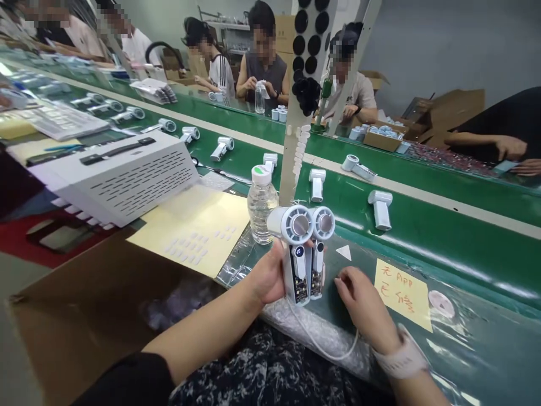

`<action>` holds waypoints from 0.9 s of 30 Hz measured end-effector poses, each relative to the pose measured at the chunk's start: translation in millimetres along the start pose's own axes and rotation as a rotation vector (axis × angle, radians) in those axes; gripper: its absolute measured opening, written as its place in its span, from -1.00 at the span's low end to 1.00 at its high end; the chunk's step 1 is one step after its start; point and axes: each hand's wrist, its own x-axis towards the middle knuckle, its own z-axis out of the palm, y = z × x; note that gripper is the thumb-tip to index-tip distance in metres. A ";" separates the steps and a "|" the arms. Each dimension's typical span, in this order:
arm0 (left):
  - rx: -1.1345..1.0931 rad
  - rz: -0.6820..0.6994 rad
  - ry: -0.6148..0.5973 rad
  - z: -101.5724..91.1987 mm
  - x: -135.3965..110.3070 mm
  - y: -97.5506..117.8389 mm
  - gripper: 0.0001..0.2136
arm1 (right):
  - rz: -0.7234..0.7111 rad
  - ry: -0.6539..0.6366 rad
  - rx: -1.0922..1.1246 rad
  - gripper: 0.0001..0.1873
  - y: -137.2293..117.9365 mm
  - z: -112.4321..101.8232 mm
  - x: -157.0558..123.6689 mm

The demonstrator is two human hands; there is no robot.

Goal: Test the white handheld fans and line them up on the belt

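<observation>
My left hand (266,273) grips two white handheld fans side by side, with their round heads up and their casings open at the bottom. Circuit boards show in the left fan (296,276) and the right fan (316,276). My right hand (359,299) rests on the green belt just right of the fans, with nothing visible in its fingers and a white watch band on the wrist. A thin white cable (325,352) loops from the fans down past this hand. A water bottle (261,206) stands just beyond the fans.
A yellow sheet with small white labels (198,231) lies left of the bottle, above an open cardboard box (84,304). A white vented case (122,180) sits further left. Several white fans stand on the belt (380,210). Co-workers sit across it, and bubble wrap (304,330) lies under my hands.
</observation>
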 end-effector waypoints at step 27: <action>0.058 0.215 0.093 36.7 25.9 -30.1 -0.35 | 0.163 0.008 0.628 -0.57 -49.3 24.4 -68.9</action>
